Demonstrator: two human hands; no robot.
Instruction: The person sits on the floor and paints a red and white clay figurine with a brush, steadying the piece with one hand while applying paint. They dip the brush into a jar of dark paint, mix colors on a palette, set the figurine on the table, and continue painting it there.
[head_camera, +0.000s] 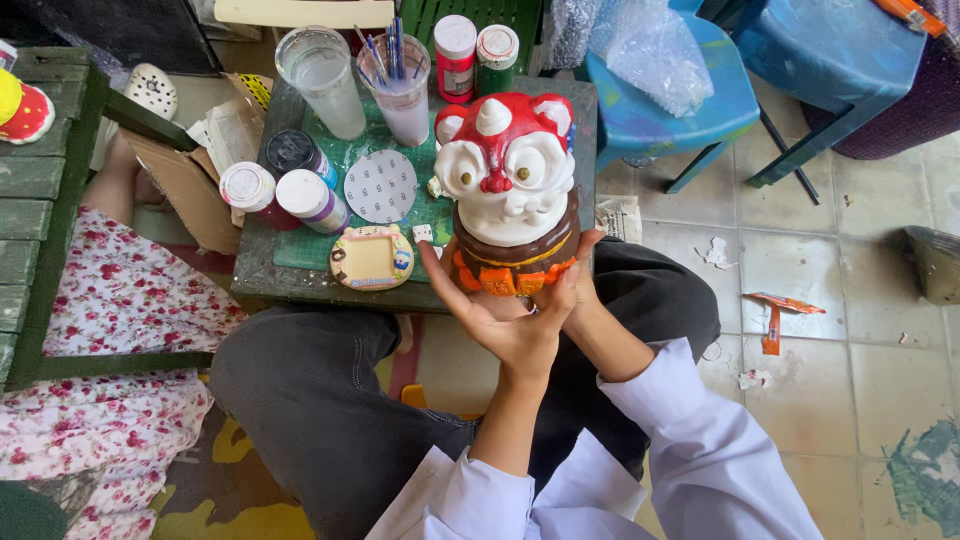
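While cupped, figurine (508, 190) above fingers (440, 270)

Both hands cup the base of a painted lion-head figurine (510, 190): left hand (500, 315) under its front, right hand (578, 285) behind. Figurine sits upright over the near edge of the small green table (270, 270). On the table left of the figurine: paint jars (285, 192), round white disc (380, 186), small yellow frame (372, 257); behind it, a cup of brushes (398, 80).

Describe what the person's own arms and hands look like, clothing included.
Both hands, the left hand and the right hand, are bare: no gloves, and no rings or watch can be seen. The forearms are uncovered too. The white sleeves of a loose, plain shirt are pushed up towards the elbows, with folds in the fabric and no visible pattern or markings.
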